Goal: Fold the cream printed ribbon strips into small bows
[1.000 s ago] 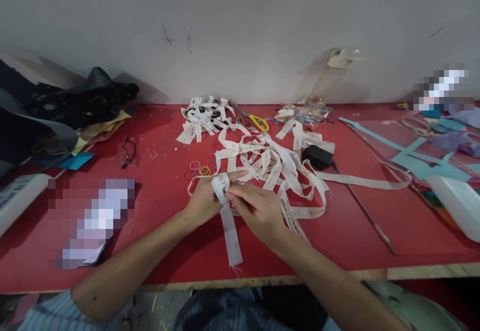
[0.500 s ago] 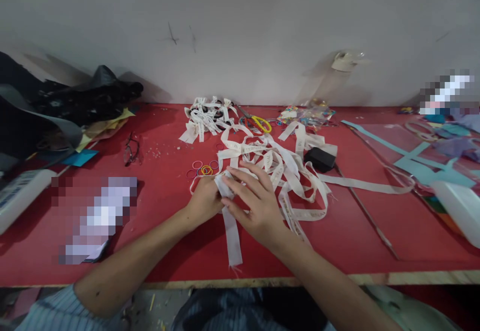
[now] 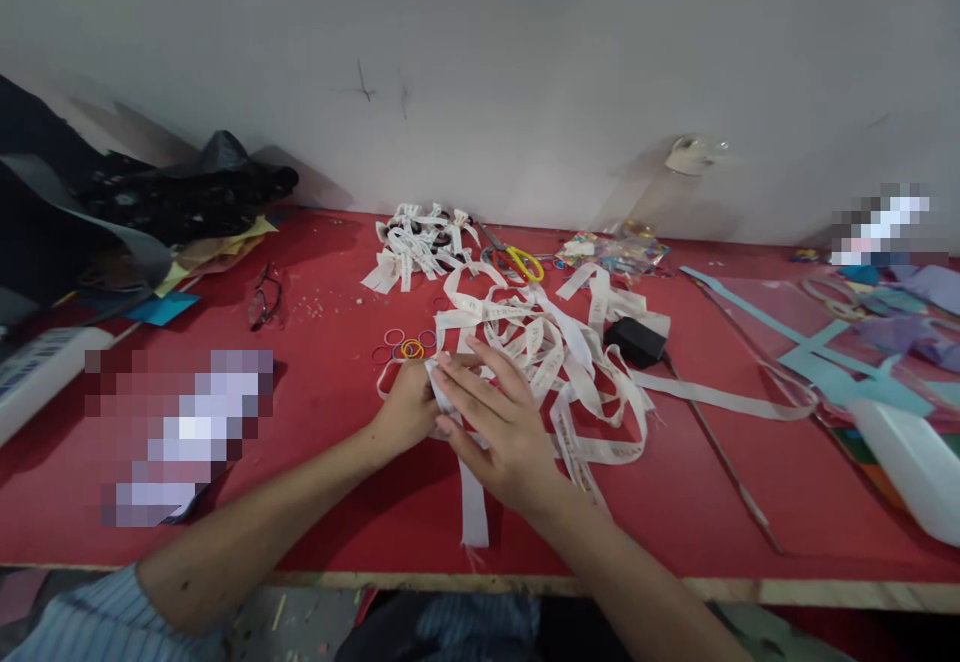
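A long white printed ribbon [image 3: 474,507] lies in loops on the red table [image 3: 337,502], one end hanging toward the front edge. My left hand [image 3: 407,408] is closed on a folded part of the ribbon near the table's middle. My right hand [image 3: 496,418] lies over the same fold with its fingers stretched out, pressing on the ribbon. The rest of the ribbon tangle [image 3: 559,342] spreads just behind my right hand. Several small coloured rubber bands [image 3: 405,345] lie just beyond my left hand.
A pile of finished ribbon bows [image 3: 416,242] and yellow-handled scissors [image 3: 517,260] lie near the wall. A small black box [image 3: 634,341], eyeglasses [image 3: 262,297], a black bag [image 3: 172,197], teal paper pieces [image 3: 832,342] and a white bottle [image 3: 911,467] are also on the table.
My right hand went from pinching the ribbon to lying flat with fingers stretched over the fold. The left hand kept its hold. The view shifted slightly.
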